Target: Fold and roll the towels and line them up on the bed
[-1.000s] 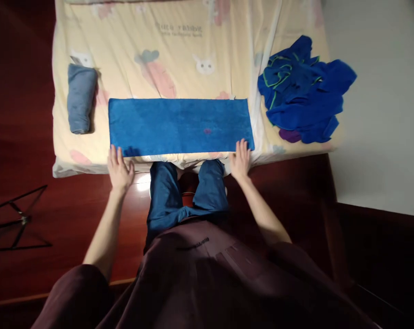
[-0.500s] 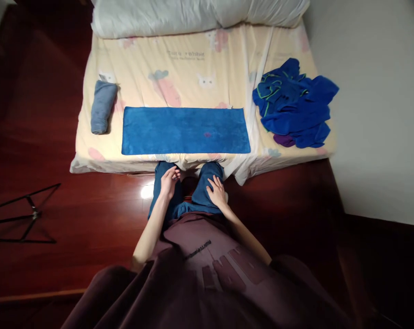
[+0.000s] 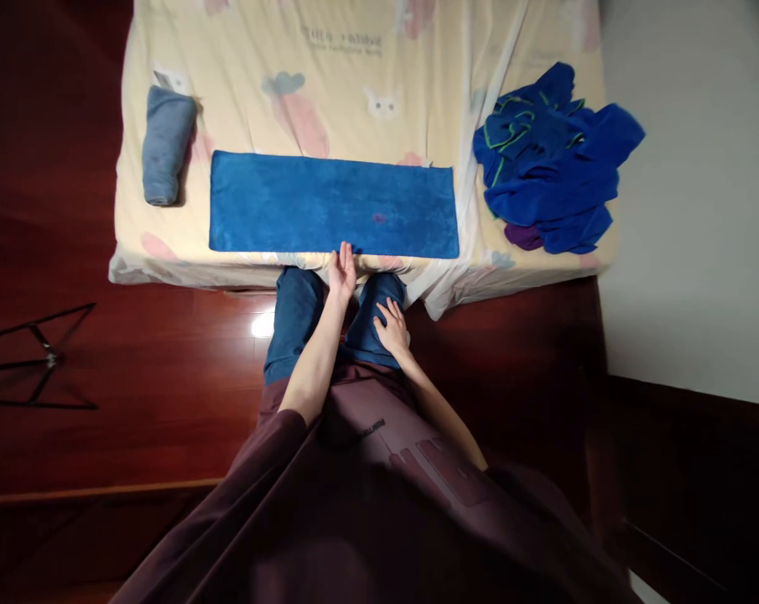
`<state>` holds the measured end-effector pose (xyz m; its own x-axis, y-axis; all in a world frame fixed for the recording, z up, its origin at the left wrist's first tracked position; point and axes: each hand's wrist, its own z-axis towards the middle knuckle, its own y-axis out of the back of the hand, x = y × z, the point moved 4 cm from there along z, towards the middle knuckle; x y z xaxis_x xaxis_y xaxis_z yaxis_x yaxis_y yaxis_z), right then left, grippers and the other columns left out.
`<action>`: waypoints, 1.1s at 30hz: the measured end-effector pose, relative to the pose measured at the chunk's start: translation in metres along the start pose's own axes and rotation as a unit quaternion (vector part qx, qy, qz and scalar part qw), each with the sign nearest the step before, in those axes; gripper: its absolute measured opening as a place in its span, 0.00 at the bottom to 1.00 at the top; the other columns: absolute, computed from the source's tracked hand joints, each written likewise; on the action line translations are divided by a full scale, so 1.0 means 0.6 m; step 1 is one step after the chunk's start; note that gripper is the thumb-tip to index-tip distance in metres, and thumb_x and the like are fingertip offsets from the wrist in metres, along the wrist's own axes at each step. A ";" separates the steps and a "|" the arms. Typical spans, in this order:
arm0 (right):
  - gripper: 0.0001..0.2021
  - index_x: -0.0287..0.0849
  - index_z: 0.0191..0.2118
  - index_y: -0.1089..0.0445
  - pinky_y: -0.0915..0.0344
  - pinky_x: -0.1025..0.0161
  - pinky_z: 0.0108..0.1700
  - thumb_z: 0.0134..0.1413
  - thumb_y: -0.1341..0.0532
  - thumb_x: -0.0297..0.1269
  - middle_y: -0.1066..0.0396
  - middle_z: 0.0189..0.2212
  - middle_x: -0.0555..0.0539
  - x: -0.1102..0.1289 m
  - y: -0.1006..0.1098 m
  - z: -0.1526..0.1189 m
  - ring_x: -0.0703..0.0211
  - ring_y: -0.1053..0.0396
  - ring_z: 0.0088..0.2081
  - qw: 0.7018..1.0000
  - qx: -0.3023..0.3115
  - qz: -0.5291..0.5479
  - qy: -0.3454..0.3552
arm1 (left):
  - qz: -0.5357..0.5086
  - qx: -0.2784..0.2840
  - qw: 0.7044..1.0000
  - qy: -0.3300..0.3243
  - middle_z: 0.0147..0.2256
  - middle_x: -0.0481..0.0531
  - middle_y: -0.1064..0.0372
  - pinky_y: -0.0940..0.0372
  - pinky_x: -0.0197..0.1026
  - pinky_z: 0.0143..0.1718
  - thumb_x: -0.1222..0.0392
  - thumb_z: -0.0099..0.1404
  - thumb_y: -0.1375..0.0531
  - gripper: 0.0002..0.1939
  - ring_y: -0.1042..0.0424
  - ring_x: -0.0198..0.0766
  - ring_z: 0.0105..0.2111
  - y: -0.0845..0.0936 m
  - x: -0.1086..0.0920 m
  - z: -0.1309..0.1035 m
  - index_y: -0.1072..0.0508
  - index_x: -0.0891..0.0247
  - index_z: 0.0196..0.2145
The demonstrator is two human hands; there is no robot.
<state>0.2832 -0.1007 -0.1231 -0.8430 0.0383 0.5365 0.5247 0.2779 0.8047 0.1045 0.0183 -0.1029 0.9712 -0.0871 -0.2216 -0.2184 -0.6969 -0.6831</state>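
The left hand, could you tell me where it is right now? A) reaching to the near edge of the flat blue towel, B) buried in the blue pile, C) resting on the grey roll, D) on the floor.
A: the left hand stretches forward with its fingertips at the near edge of the flat blue towel, while the right hand rests on the person's leg.

Printed text on bed sheet [image 3: 417, 101], top centre near the rabbit and carrot pictures: two short lines, upside down to the camera, blurred, not legible. Small line of print on the person's maroon shirt [image 3: 379, 470], plus larger block letters below it, foreshortened and folded; unreadable. No other labels, brands or numbers visible.
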 end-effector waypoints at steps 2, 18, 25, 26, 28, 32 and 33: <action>0.24 0.44 0.67 0.30 0.47 0.46 0.75 0.69 0.45 0.39 0.46 0.75 0.44 0.005 0.005 -0.005 0.48 0.51 0.76 1.000 0.008 -0.003 0.001 | -0.023 0.018 0.999 -0.026 0.67 0.55 0.35 0.27 0.31 0.53 0.61 0.82 0.54 0.24 0.33 0.33 0.65 -0.008 -0.001 0.004 0.38 0.62 0.71; 0.10 0.29 0.38 0.18 0.29 0.71 0.33 0.63 0.38 0.27 0.20 0.27 0.47 0.283 0.307 0.442 0.71 0.32 0.21 0.980 0.145 -0.057 0.124 | -0.035 -0.036 0.996 -0.074 0.64 0.59 0.31 0.25 0.37 0.56 0.63 0.81 0.52 0.24 0.33 0.43 0.66 0.004 0.018 0.040 0.37 0.64 0.70; 0.16 0.36 0.23 0.39 0.37 0.88 0.42 0.63 0.40 0.28 0.27 0.58 0.34 0.371 0.236 0.679 0.75 0.25 0.53 0.983 0.092 -0.121 0.101 | 0.039 -0.069 0.995 -0.066 0.59 0.57 0.27 0.23 0.40 0.56 0.62 0.80 0.48 0.22 0.31 0.44 0.65 0.037 0.026 0.059 0.34 0.61 0.68; 0.17 0.38 0.23 0.42 0.36 0.86 0.44 0.63 0.39 0.28 0.31 0.61 0.33 0.372 0.220 0.690 0.71 0.26 0.57 0.979 0.111 -0.140 0.095 | 0.058 -0.080 0.993 -0.060 0.58 0.57 0.26 0.23 0.40 0.56 0.61 0.80 0.48 0.22 0.30 0.44 0.64 0.040 0.026 0.061 0.34 0.61 0.68; 0.19 0.40 0.22 0.44 0.35 0.84 0.45 0.63 0.38 0.26 0.34 0.63 0.31 0.376 0.199 0.702 0.63 0.28 0.61 0.973 0.133 -0.164 0.095 | 0.065 -0.092 0.992 -0.048 0.56 0.56 0.25 0.23 0.41 0.56 0.61 0.80 0.47 0.22 0.29 0.44 0.63 0.042 0.027 0.063 0.34 0.61 0.68; 0.23 0.34 0.21 0.44 0.38 0.86 0.42 0.59 0.32 0.35 0.33 0.61 0.34 0.384 0.182 0.722 0.50 0.32 0.65 0.969 0.152 -0.163 0.106 | 0.016 -0.104 0.993 -0.049 0.55 0.57 0.25 0.23 0.41 0.55 0.62 0.81 0.50 0.21 0.30 0.45 0.64 0.036 0.030 0.061 0.33 0.64 0.67; 0.24 0.31 0.20 0.43 0.39 0.87 0.41 0.57 0.30 0.37 0.32 0.61 0.35 0.384 0.180 0.727 0.48 0.32 0.65 0.969 0.157 -0.160 0.106 | 0.016 -0.111 0.992 -0.052 0.56 0.58 0.25 0.23 0.40 0.56 0.62 0.81 0.50 0.21 0.31 0.45 0.65 0.033 0.029 0.059 0.32 0.64 0.67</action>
<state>0.0942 0.3569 -0.0234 -0.8961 -0.2866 0.3390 0.1501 0.5232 0.8389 0.1139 0.0282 -0.1449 0.9464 -0.0464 -0.3197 -0.2120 -0.8359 -0.5063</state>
